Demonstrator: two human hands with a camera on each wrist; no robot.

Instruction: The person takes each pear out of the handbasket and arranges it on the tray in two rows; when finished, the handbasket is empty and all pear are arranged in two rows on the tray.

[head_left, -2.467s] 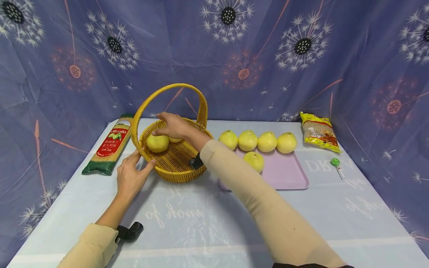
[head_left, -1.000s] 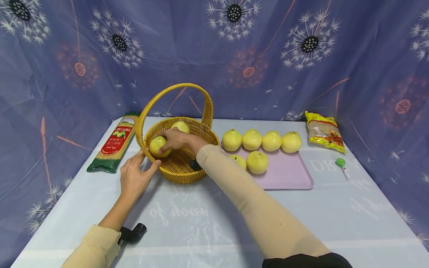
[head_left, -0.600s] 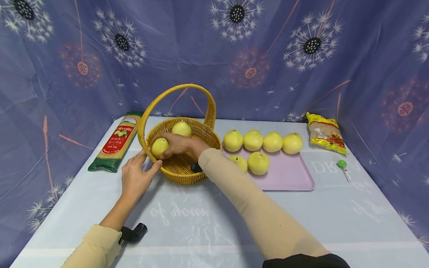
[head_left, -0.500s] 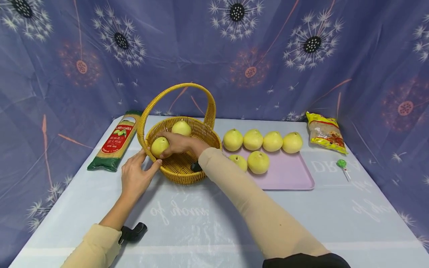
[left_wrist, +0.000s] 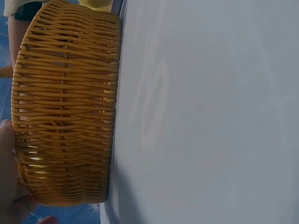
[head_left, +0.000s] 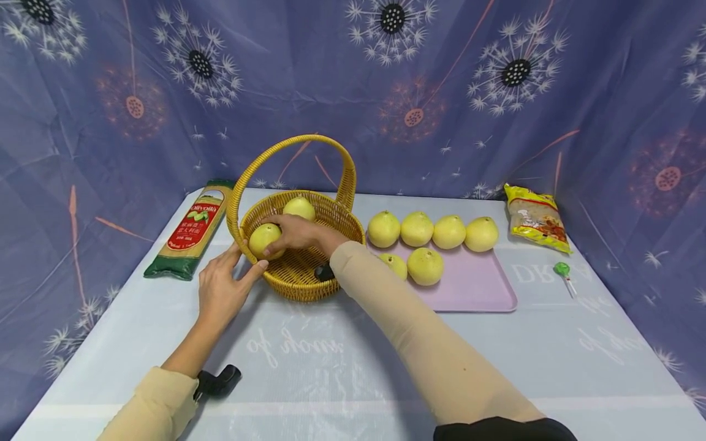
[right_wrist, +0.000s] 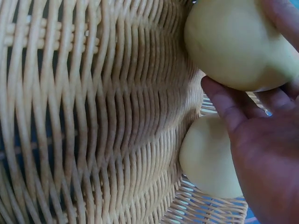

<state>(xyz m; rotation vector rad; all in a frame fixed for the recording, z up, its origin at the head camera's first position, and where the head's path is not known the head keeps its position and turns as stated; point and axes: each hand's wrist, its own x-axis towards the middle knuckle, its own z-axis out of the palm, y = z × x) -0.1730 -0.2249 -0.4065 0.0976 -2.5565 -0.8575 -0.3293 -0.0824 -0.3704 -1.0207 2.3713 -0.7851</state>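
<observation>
The yellow wicker basket (head_left: 300, 288) with a tall arched handle stands on the table, left of centre. My left hand (head_left: 226, 285) holds its left rim near the handle's foot, thumb at the rim. Inside, my right hand (head_left: 298, 231) grips a pale yellow pomelo (head_left: 265, 240) against the left wall. In the right wrist view the fingers curl under this pomelo (right_wrist: 238, 42). A second pomelo (head_left: 299, 208) sits behind the hand, at the back of the basket. The left wrist view shows the basket's woven side (left_wrist: 65, 107) and part of the left hand (left_wrist: 11, 177).
A pink tray (head_left: 474, 294) with several pomelos (head_left: 425, 266) stands right of the basket, partly behind my right sleeve. A green-and-red pasta packet (head_left: 193, 229) lies to the left. Far right are a yellow food bag (head_left: 536, 219) and a green lollipop (head_left: 562, 269).
My right hand has come down from above the basket and taken hold of the front pomelo. The left hand stays on the rim. The head view has shifted slightly.
</observation>
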